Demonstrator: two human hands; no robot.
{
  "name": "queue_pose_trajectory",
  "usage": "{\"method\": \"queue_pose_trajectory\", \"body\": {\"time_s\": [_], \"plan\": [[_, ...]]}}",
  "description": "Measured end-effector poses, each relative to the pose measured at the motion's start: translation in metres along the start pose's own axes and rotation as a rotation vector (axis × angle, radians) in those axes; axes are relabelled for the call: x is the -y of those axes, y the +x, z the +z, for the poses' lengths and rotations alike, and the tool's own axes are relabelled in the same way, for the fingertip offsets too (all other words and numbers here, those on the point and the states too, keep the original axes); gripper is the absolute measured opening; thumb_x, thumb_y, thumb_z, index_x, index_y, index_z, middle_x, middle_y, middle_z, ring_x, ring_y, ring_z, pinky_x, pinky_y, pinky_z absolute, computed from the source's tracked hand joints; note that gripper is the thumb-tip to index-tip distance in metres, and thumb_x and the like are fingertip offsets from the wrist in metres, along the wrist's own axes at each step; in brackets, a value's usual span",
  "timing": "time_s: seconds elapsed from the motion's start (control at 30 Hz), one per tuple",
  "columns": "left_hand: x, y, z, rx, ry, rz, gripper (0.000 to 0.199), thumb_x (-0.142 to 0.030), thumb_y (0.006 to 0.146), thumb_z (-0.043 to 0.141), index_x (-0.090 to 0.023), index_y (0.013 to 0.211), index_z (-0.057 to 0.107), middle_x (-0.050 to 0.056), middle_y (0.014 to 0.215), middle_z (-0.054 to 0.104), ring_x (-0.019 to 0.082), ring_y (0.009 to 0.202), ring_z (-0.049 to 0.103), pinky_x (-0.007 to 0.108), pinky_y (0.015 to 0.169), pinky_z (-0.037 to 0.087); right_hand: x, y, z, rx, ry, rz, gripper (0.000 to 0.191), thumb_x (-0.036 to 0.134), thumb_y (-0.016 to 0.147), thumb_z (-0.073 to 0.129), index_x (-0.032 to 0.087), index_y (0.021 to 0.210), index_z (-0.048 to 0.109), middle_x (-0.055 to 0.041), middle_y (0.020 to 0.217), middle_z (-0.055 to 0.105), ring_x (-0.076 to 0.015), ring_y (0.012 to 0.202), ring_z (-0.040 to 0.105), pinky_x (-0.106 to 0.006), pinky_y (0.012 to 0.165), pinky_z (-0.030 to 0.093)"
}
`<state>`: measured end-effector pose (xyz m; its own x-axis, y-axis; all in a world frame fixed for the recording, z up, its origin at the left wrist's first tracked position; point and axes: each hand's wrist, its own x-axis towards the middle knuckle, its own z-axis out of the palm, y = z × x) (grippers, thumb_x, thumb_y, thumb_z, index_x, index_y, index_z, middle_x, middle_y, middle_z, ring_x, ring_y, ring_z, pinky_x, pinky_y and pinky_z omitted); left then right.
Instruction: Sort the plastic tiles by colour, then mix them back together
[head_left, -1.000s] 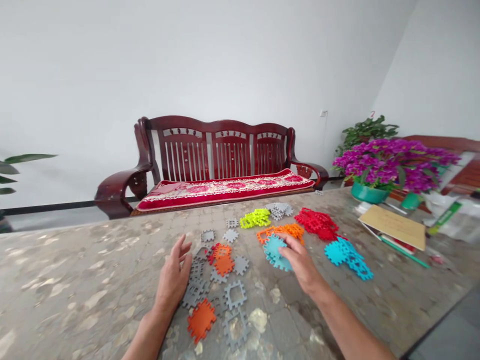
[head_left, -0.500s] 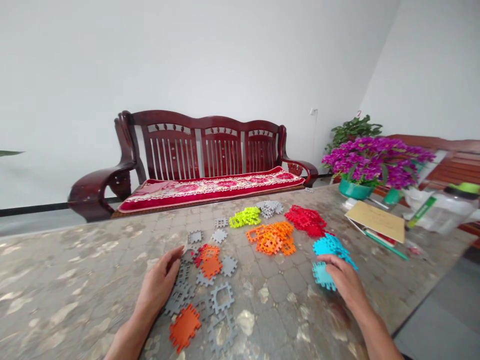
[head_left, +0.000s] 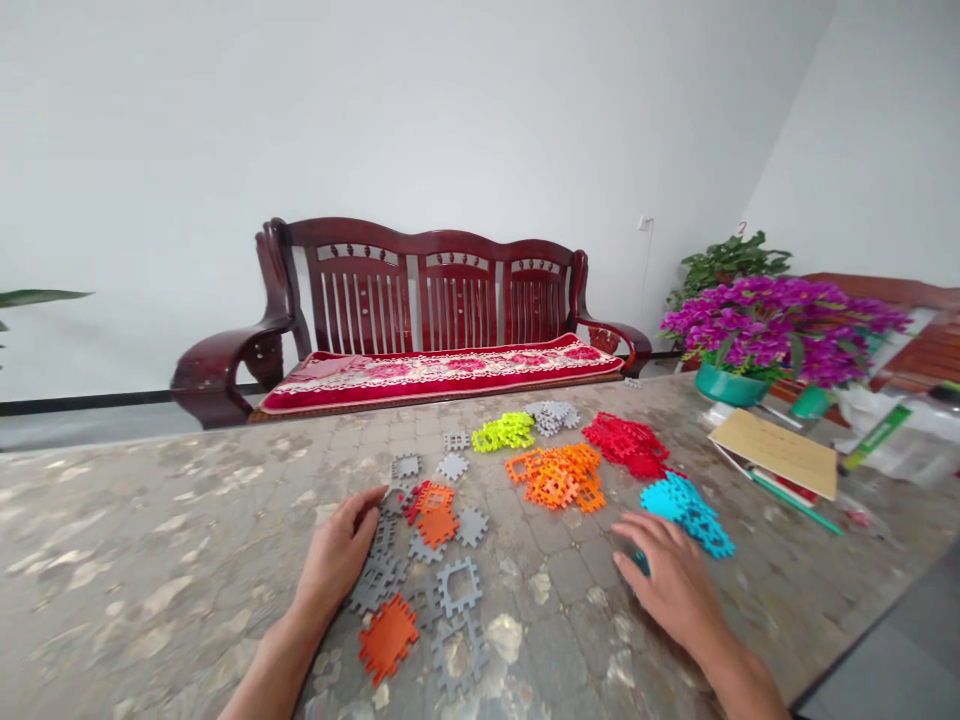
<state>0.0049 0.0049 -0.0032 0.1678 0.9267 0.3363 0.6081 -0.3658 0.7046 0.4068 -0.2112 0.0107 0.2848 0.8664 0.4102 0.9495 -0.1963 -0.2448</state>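
My left hand (head_left: 341, 550) rests on the table at the edge of the scattered grey interlocking tiles (head_left: 377, 580). Its fingers are loosely stretched, touching or very near the grey pieces, and nothing shows in its grip. Orange tiles (head_left: 388, 637) lie among the grey ones, with a bit of red beneath one of them. My right hand (head_left: 675, 575) is over the table just in front of the blue tile pile (head_left: 690, 512). A dark blue-green bit of a tile (head_left: 640, 561) shows between its thumb and fingers; most of it is hidden by the hand.
Beyond the hands lie piles of orange (head_left: 559, 475), red (head_left: 626, 443), yellow-green (head_left: 504, 432) and grey tiles (head_left: 553, 416). At right are a cardboard piece (head_left: 776, 450), a green pen (head_left: 799, 505) and purple flowers (head_left: 780, 320) in a green pot. A wooden bench (head_left: 450, 290) stands behind the table.
My right hand has drawn a blue tile away from the pile, slightly toward me and left, and now covers it. The view has turned slightly left; my left hand stays by the grey tiles.
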Motion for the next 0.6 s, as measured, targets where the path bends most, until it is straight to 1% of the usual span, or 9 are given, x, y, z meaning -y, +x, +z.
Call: {"method": "queue_pose_trajectory", "body": {"time_s": [0.13, 0.2, 0.23, 0.3, 0.43, 0.53, 0.6], "plan": [[0.001, -0.001, 0.000, 0.008, -0.006, 0.009, 0.040, -0.038, 0.082, 0.044, -0.020, 0.108, 0.068, 0.006, 0.109, 0.073, 0.023, 0.100, 0.067, 0.038, 0.095, 0.051, -0.010, 0.003, 0.005, -0.038, -0.044, 0.001, 0.031, 0.043, 0.085, 0.052, 0.025, 0.102, 0.071, -0.0076, 0.115, 0.069, -0.0294, 0.113, 0.055, -0.049, 0.102, 0.039], [0.001, -0.002, 0.001, 0.008, -0.019, 0.016, 0.041, -0.036, 0.083, 0.043, -0.019, 0.110, 0.068, 0.006, 0.111, 0.072, 0.023, 0.102, 0.066, 0.038, 0.096, 0.050, -0.009, 0.008, 0.005, -0.040, 0.003, -0.023, 0.031, 0.044, 0.086, 0.052, 0.026, 0.102, 0.070, -0.0071, 0.115, 0.068, -0.0285, 0.113, 0.056, -0.048, 0.102, 0.039], [0.001, -0.002, 0.001, 0.007, -0.024, 0.015, 0.041, -0.036, 0.083, 0.043, -0.019, 0.110, 0.068, 0.006, 0.112, 0.072, 0.022, 0.103, 0.066, 0.038, 0.096, 0.050, -0.004, 0.011, 0.006, -0.027, 0.044, -0.032, 0.031, 0.044, 0.087, 0.051, 0.026, 0.103, 0.070, -0.0068, 0.115, 0.068, -0.0275, 0.112, 0.057, -0.047, 0.102, 0.040], [0.000, -0.003, 0.001, 0.001, -0.029, 0.011, 0.040, -0.035, 0.083, 0.044, -0.019, 0.110, 0.068, 0.006, 0.111, 0.072, 0.022, 0.102, 0.066, 0.038, 0.096, 0.050, 0.015, 0.018, 0.008, 0.035, 0.153, -0.041, 0.030, 0.040, 0.088, 0.048, 0.026, 0.103, 0.070, -0.0068, 0.113, 0.068, -0.0251, 0.111, 0.058, -0.044, 0.102, 0.041], [-0.003, -0.003, 0.000, -0.002, -0.030, 0.004, 0.039, -0.033, 0.081, 0.043, -0.020, 0.108, 0.069, 0.005, 0.109, 0.073, 0.022, 0.099, 0.067, 0.038, 0.093, 0.051, 0.073, 0.030, 0.017, 0.227, 0.373, -0.060, 0.030, 0.029, 0.085, 0.048, 0.024, 0.107, 0.068, -0.0072, 0.118, 0.066, -0.0226, 0.114, 0.058, -0.039, 0.102, 0.043], [-0.005, -0.003, 0.000, 0.006, -0.029, -0.001, 0.039, -0.032, 0.082, 0.042, -0.019, 0.107, 0.069, 0.006, 0.105, 0.073, 0.022, 0.098, 0.067, 0.038, 0.093, 0.051, 0.115, 0.041, 0.024, 0.357, 0.447, -0.163, 0.036, 0.022, 0.080, 0.052, 0.024, 0.114, 0.066, -0.0068, 0.122, 0.065, -0.0216, 0.117, 0.056, -0.037, 0.105, 0.041], [-0.006, -0.003, 0.000, 0.001, -0.030, -0.002, 0.039, -0.032, 0.082, 0.042, -0.019, 0.108, 0.068, 0.006, 0.104, 0.073, 0.022, 0.098, 0.067, 0.037, 0.092, 0.051, 0.137, 0.049, 0.028, 0.401, 0.473, -0.238, 0.044, 0.019, 0.077, 0.054, 0.023, 0.120, 0.063, -0.0068, 0.126, 0.062, -0.0214, 0.121, 0.054, -0.036, 0.107, 0.039]]}}
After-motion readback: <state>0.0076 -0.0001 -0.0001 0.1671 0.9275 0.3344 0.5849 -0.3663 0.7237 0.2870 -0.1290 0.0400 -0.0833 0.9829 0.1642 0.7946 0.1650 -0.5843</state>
